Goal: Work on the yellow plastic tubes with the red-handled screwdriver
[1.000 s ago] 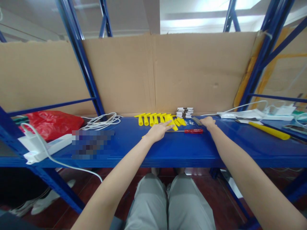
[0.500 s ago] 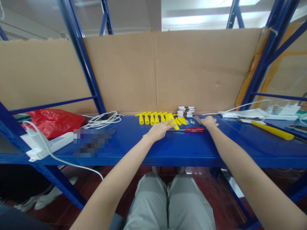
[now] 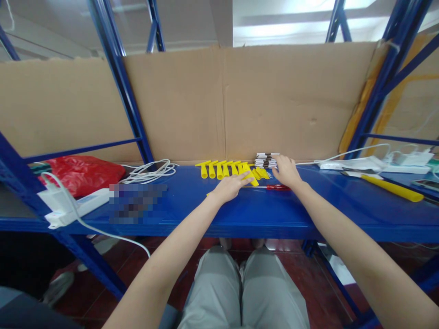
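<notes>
On blue counter (image 3: 343, 205), got left hand (image 3: 230, 188) loosely open at yellow tubes (image 3: 220, 171), right hand (image 3: 287, 171) half-curled at white stack (image 3: 265, 162). Can't tell either grip.

I see yellow T-shaped pieces (image 3: 220, 172) lined up left of the brown-banded white stack (image 3: 264, 161), the nearest one aslant.
</notes>
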`<state>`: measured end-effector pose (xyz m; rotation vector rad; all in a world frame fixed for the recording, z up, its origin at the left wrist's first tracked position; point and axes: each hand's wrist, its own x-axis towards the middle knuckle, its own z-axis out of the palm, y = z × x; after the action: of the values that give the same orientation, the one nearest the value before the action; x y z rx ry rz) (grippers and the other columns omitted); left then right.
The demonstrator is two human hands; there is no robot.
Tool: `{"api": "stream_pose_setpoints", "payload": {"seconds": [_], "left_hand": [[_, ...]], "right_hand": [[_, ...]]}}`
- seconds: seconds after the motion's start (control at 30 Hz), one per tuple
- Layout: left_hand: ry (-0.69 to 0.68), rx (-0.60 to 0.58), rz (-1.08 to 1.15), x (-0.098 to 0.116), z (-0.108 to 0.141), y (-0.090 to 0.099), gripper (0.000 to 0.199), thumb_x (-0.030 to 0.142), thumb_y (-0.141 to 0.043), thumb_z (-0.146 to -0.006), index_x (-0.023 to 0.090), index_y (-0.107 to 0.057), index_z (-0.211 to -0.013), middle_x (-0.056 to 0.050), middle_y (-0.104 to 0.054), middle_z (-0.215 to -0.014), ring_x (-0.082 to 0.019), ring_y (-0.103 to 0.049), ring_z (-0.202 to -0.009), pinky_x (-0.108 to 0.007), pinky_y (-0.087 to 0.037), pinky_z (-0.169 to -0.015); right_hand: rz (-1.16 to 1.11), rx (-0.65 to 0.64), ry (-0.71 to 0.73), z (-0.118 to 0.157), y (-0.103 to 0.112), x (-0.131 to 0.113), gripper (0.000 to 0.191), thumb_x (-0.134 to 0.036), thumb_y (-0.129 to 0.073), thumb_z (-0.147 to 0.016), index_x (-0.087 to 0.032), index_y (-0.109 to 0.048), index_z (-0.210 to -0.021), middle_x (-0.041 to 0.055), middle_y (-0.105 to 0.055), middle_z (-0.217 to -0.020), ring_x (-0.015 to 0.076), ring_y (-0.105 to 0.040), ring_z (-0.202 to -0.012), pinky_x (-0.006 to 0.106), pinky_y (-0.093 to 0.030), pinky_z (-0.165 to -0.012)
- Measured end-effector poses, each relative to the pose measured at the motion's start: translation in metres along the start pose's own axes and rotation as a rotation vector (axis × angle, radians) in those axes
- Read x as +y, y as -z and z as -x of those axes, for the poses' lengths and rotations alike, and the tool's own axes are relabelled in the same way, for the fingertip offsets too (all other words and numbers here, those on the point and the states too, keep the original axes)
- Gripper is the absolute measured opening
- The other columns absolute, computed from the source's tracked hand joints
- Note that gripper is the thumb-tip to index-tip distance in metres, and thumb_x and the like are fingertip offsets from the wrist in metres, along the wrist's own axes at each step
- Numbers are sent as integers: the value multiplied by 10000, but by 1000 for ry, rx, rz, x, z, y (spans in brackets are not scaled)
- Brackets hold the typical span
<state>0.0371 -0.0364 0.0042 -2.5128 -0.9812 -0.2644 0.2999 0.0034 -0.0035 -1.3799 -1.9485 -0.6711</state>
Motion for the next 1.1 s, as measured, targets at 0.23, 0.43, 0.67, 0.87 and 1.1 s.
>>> {"api": "stream_pose_setpoints", "payload": {"seconds": [0.23, 0.43, 0.67, 0.87, 1.1], "left_hand": [[-29, 11, -25, -1, -1, -3, 647, 17, -403, -887, 319, -432, -1458, -58, -334, -1573, -220, -568, -1246, -368, -506, -976], [-61, 34, -33, 0, -2, -3, 650, 18, -391, -891, 313, -413, -1470, -66, -346, -1569, -233, -574, -1232, -386, -519, -960], [-125, 59, -22, 3, -3, -4, 644, 19, -417, -893, 333, -435, -1454, -58, -376, -1556, -227, -557, -1247, -370, -529, -957], [-147, 62, 10, 3, -3, -5, 645, 21, -394, -895, 329, -424, -1461, -64, -358, -1565, -228, -556, -1256, -384, -518, -979], [-129, 111, 77, 0, -5, -12, 556, 46, -339, -929, 181, -402, -1464, -113, -420, -1525, -192, -498, -1327, -351, -440, -1077]], "right_hand": [[-26, -120, 440, -4, -4, -39, 559, -128, -379, -892, -194, -473, -1439, 133, -553, -1413, 251, -507, -1306, 492, -382, -1053], [-34, -123, 465, -3, -6, -38, 550, -101, -381, -892, -211, -511, -1414, 122, -549, -1414, 235, -507, -1315, 518, -359, -1083], [-18, -119, 493, -1, 1, -45, 563, -99, -396, -893, -214, -481, -1437, 104, -543, -1424, 235, -495, -1323, 514, -302, -1118], [-14, -122, 510, -2, 2, -44, 497, -107, -448, -871, -208, -590, -1337, 130, -624, -1329, 271, -546, -1260, 550, -307, -1100], [-32, -121, 520, -3, 5, -42, 425, -97, -422, -877, -189, -661, -1216, 145, -673, -1247, 274, -589, -1187, 553, -305, -1088]]}}
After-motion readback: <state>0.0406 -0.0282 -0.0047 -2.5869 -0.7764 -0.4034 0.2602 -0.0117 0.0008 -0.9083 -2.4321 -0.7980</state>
